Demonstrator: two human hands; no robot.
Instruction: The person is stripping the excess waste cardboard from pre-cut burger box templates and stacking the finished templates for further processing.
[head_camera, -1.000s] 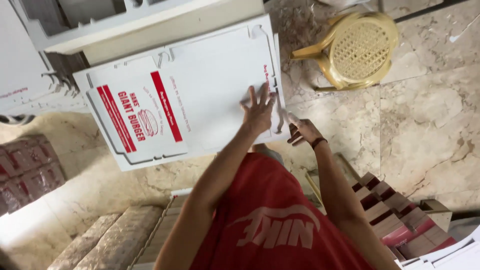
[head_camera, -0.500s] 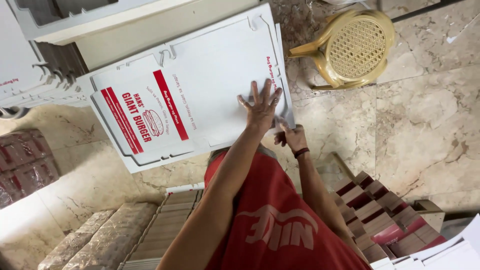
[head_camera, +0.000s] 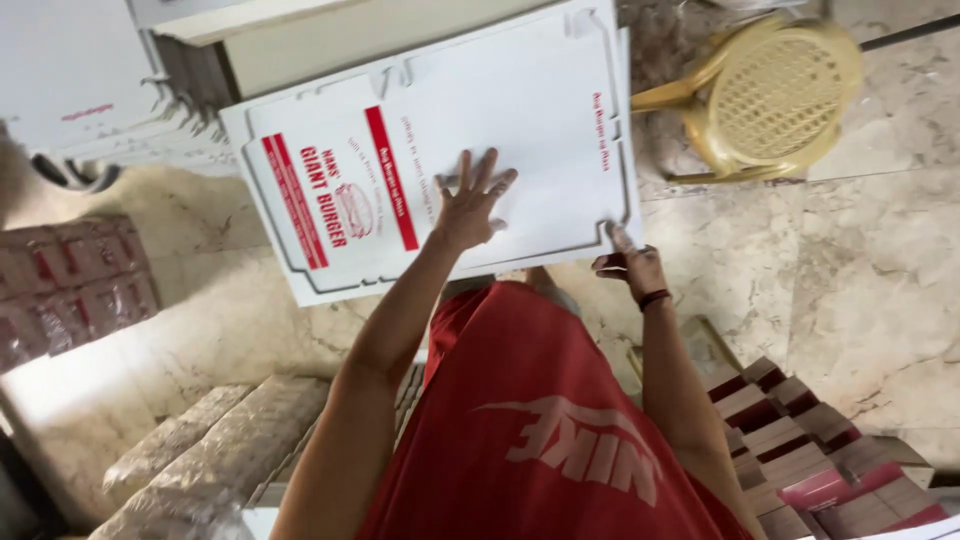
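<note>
Two hands on a flat white box blank

Right hand (head_camera: 628, 268) pinches the blank (head_camera: 500, 130) at its near corner; left hand (head_camera: 470, 200), fingers spread, presses flat on its middle. Beyond, a yellow chair (head_camera: 770, 95) stands on the floor (head_camera: 880, 250).

My left hand (head_camera: 470, 205) flat, fingers spread wide, arm stretched forward, my right hand (head_camera: 628, 265) lower, fingers curled, pinching.
</note>
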